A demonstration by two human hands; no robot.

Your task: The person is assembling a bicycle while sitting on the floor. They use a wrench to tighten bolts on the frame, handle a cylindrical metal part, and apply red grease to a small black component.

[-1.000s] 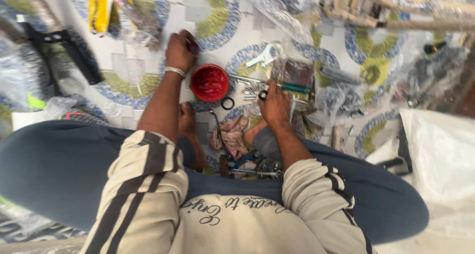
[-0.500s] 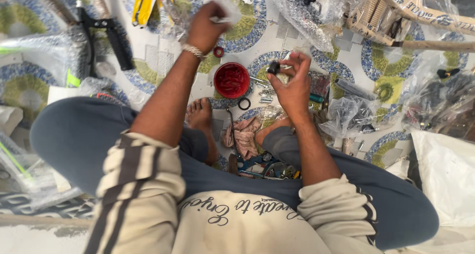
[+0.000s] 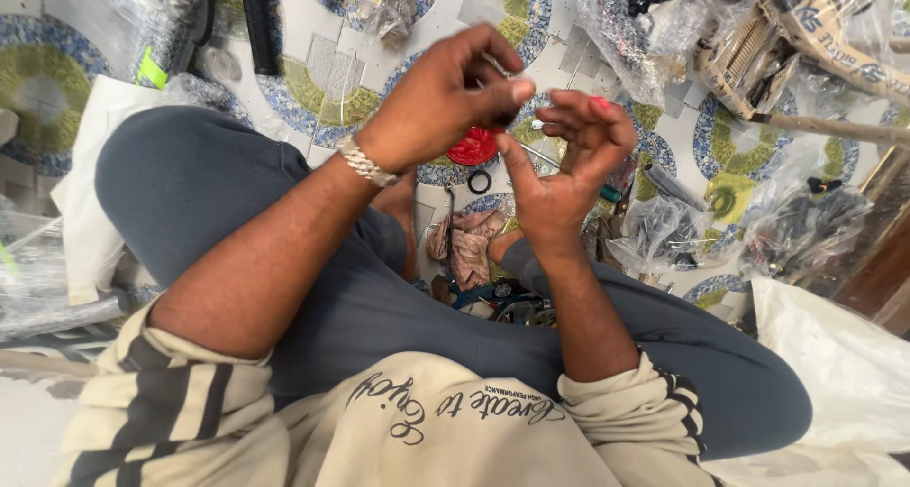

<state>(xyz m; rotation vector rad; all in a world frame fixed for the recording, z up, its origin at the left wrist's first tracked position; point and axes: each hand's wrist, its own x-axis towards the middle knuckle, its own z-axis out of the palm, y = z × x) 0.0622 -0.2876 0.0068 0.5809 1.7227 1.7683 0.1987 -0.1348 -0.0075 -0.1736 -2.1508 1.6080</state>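
Up close to the camera, the left hand point(image 3: 436, 98) pinches its fingers together on a small part too hidden to tell, and the right hand point(image 3: 564, 160) curls half open just beside it, fingertips touching. Both hands block the red round lid point(image 3: 472, 147) on the tiled floor point(image 3: 322, 70). A black ring point(image 3: 480, 181), crumpled rag point(image 3: 466, 245) and plastic bags point(image 3: 664, 231) lie around.

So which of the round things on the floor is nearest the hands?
The red round lid, partly hidden right behind the hands; the small black ring lies just below it.
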